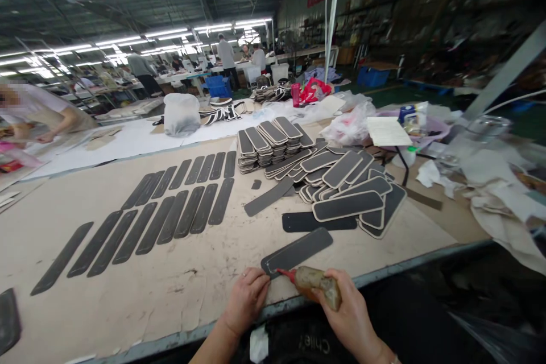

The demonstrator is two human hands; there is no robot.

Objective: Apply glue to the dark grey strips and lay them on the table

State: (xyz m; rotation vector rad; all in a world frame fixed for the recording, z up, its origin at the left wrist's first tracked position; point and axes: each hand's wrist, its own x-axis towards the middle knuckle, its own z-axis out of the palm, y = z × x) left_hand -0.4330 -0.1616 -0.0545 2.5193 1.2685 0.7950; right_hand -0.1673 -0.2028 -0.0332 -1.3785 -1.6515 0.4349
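My right hand [352, 310] is wrapped round a squeeze glue bottle [313, 281], yellowish and stained, with a red nozzle. The nozzle tip points left and meets the near end of a dark grey rounded panel [301, 247] lying flat on the table. A thin light line shows along that panel's edge. My left hand [247, 298] has its fingers closed together at the panel's near left corner, holding it there. Just behind lies a black strip [318, 222], beside a loose pile of dark panels with pale borders [347, 205].
Rows of dark panels [166, 219] lie spread across the paper-covered table [179, 290]. Neat stacks of bordered panels [271, 145] stand at the back. Plastic bags [350, 122] and a purple basin [430, 131] crowd the right. A co-worker [42, 108] works at the far left.
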